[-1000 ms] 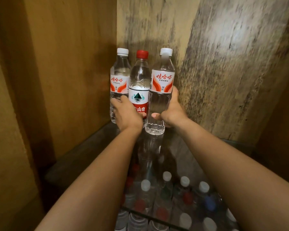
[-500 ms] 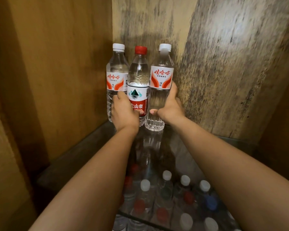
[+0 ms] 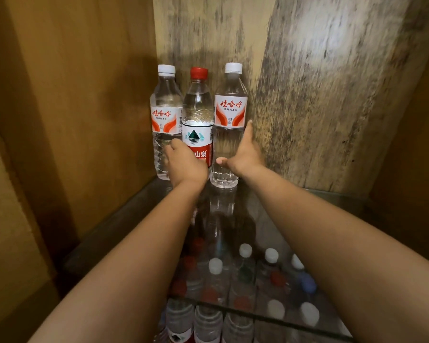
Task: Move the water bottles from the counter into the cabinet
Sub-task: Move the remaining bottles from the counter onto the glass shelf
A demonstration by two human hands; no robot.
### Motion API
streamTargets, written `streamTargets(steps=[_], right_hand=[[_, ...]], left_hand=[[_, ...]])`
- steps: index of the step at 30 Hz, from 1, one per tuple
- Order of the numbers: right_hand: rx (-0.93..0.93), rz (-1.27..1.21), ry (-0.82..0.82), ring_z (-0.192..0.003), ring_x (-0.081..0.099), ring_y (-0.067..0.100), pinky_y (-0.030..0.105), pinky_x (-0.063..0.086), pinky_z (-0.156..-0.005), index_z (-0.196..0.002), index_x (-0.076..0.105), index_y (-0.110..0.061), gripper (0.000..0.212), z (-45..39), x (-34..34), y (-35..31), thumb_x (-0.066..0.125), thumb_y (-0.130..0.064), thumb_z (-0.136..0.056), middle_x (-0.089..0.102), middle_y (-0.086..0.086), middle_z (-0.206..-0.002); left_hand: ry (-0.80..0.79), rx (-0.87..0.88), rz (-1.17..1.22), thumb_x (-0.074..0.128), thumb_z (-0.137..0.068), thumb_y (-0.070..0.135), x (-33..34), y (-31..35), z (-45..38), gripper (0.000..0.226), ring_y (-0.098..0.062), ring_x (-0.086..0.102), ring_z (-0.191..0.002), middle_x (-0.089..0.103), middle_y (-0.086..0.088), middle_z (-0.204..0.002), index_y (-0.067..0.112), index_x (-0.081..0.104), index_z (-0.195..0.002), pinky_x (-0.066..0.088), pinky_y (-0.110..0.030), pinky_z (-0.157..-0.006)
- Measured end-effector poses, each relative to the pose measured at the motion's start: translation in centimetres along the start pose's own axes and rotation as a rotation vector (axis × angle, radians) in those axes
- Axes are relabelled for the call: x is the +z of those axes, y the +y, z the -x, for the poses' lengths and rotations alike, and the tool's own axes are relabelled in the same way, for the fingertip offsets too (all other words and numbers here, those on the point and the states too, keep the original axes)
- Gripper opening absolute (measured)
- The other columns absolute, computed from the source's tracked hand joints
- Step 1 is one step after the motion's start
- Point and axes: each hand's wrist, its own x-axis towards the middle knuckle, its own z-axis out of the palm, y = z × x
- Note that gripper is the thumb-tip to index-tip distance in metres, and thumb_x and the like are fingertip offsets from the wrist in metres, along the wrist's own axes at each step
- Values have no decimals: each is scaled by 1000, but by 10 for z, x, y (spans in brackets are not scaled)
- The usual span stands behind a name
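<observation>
with both arms outstretched, left hand point(image 3: 186, 164) gripping red-capped bottle point(image 3: 198, 120), right hand point(image 3: 243, 154) open against right bottle point(image 3: 229, 125)

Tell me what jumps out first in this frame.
Three upright water bottles stand in a row at the back corner of the glass shelf, the middle one red-capped. The left hand and right hand reach in against them. Below the shelf, many more bottle caps show through the glass.
</observation>
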Motion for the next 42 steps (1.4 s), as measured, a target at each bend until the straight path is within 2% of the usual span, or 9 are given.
streamTargets(steps=[3, 6, 10, 13, 16, 19, 24, 29, 42], right_hand=[[-11, 14, -122, -110, 51, 22, 31, 41, -85, -139, -32, -27, 120, 9, -9, 0, 71, -7, -79, 36, 15, -147], [19, 5, -251, -123, 47, 28, 38, 39, -102, -137, -37, -24, 122, 24, -19, 3, 70, -5, -80, 33, 17, -149], [-59, 133, -299, -113, 51, 18, 26, 40, -92, -139, 34, -13, 70, 52, -41, 7, 70, -12, -80, 54, 5, -125], [-126, 216, -263, -96, 51, 10, 18, 38, -74, -122, 56, -16, 41, 84, -65, 12, 67, -18, -82, 58, -1, -107], [-230, 176, -206, -83, 55, 3, 8, 39, -65, -111, 62, -18, 27, 125, -90, 23, 66, -20, -84, 60, -6, -93], [-352, 148, -131, -69, 54, -1, 10, 43, -65, -104, 65, -20, 18, 171, -117, 37, 64, -21, -87, 63, -7, -81], [-455, 39, -55, -56, 56, 10, 30, 47, -53, -87, 67, -15, 13, 243, -160, 66, 59, -25, -91, 60, -3, -62], [-418, -18, -30, -51, 51, 11, 19, 35, -48, -70, 63, -16, 25, 296, -191, 116, 56, -29, -89, 50, -8, -53], [66, -66, 138, -50, 46, 11, 26, 39, -53, -65, 58, -20, 27, 365, -226, 315, 58, -34, -88, 49, 0, -51]], left_hand=[[-125, -14, 39, 70, -81, 15, -6, 2, 2, 60, -32, 39, -127, 38, -14, -138, 6, 39, -131, 39, -43, -103], [-300, -3, 79, 68, -82, 15, -16, 3, 9, 55, -30, 45, -124, 44, -11, -136, 9, 42, -131, 39, -42, -101], [-466, 70, 181, 63, -85, 10, -40, 1, 40, 15, -26, 55, -111, 61, -9, -113, 14, 59, -99, 43, -42, -100], [-505, 181, 221, 60, -87, 12, -58, 2, 74, 8, -20, 62, -91, 65, -7, -98, 17, 63, -92, 53, -36, -84], [-495, 401, 186, 59, -88, 16, -74, 5, 110, 11, -7, 61, -69, 68, -1, -83, 21, 65, -95, 50, -22, -61], [-509, 623, 298, 57, -90, 16, -87, 9, 152, 12, 2, 59, -65, 65, 8, -76, 22, 65, -96, 47, -12, -59], [-577, 818, 463, 54, -90, 25, -87, 14, 224, 12, -9, 60, -65, 62, 7, -69, 22, 65, -91, 48, -27, -58], [-693, 916, 458, 54, -88, 21, -55, 13, 291, 20, -3, 53, -58, 58, 7, -64, 13, 67, -75, 39, -19, -53], [-1179, 322, 513, 49, -86, 38, 65, -14, 464, 19, -2, 60, -67, 61, 21, -69, 31, 66, -79, 40, -8, -61]])
